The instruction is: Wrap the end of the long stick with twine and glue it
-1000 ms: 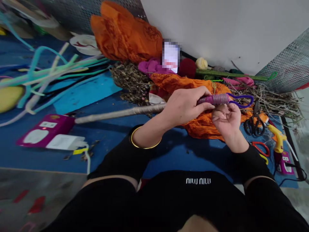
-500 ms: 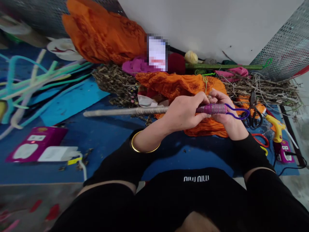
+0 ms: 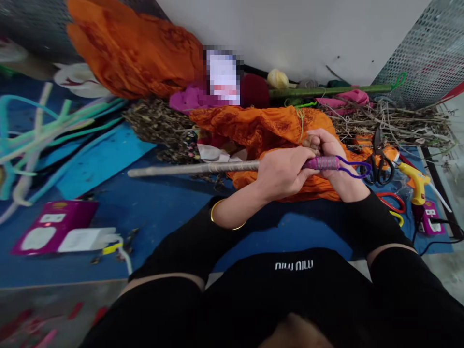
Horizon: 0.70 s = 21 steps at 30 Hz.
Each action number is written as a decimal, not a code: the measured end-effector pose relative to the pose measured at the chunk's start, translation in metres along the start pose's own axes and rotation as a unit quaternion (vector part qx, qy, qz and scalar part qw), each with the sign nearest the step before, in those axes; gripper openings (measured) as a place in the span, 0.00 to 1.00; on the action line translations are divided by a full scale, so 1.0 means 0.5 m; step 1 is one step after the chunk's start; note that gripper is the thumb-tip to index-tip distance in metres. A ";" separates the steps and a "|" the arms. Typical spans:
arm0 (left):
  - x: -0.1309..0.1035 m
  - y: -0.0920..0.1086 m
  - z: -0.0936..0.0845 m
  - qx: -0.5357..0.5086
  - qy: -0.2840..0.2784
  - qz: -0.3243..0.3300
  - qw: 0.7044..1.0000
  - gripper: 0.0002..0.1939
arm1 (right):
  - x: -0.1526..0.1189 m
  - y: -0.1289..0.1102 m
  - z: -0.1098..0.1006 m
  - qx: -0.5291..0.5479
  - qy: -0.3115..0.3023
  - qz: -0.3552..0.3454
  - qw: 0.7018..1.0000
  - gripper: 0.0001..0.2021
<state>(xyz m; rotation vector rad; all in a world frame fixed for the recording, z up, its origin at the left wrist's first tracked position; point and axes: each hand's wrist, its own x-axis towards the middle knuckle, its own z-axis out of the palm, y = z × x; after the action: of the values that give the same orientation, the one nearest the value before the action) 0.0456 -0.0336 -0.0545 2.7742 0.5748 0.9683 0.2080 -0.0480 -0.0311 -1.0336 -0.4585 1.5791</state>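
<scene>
A long greyish stick (image 3: pixel 174 169) lies level above the table. Its right end is bound with purple and silvery wrapping (image 3: pixel 326 163), and a dark purple cord loop (image 3: pixel 357 166) sticks out beyond it. My left hand (image 3: pixel 281 171) is closed round the stick just left of the wrapping. My right hand (image 3: pixel 335 150) is behind and under the wrapped end, palm turned up, its fingers curled close to my left fingertips. Whatever those fingers pinch is too small to make out. Crumpled orange cloth (image 3: pixel 253 128) lies beneath and behind both hands.
Black-handled scissors (image 3: pixel 380 159) and a yellow glue gun (image 3: pixel 415 183) lie at the right. Dried twigs (image 3: pixel 409 121) are behind them. At the left are coloured flexible strips (image 3: pixel 43 135), a blue sheet (image 3: pixel 105 159) and a purple power socket (image 3: pixel 54 227). A lit screen (image 3: pixel 223 77) stands at the back.
My left hand has shifted slightly right and covers more of the purple wrapping. My right fingers have curled in more. The view has shifted a little, moving the background leftward.
</scene>
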 end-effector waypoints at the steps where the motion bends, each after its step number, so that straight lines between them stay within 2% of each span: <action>1: -0.001 -0.002 0.001 0.003 0.001 0.007 1.000 0.20 | 0.002 0.002 0.002 0.014 -0.002 0.012 1.000 0.23; 5: -0.001 -0.005 -0.002 0.016 -0.022 0.014 1.000 0.19 | 0.010 0.002 0.002 0.068 -0.002 0.028 0.997 0.22; 11: -0.002 -0.001 0.000 -0.002 -0.054 -0.010 0.998 0.17 | 0.009 -0.011 -0.007 -0.005 -0.037 0.017 0.999 0.22; 15: 0.005 0.003 -0.004 -0.028 -0.071 -0.047 0.996 0.14 | -0.004 -0.022 -0.017 -0.143 -0.094 -0.058 0.984 0.20; 19: 0.016 -0.002 -0.019 -0.054 -0.075 -0.100 0.991 0.14 | -0.025 -0.042 -0.022 -0.248 -0.113 -0.185 0.944 0.20; 21: 0.019 -0.005 -0.023 -0.069 -0.081 -0.119 0.987 0.15 | -0.036 -0.053 -0.020 -0.308 -0.120 -0.232 0.915 0.21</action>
<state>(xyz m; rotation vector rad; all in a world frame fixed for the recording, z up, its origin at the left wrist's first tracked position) 0.0444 -0.0275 -0.0409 2.5584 0.7606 0.6977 0.2311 -0.0594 -0.0099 -1.0821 -1.3326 1.1444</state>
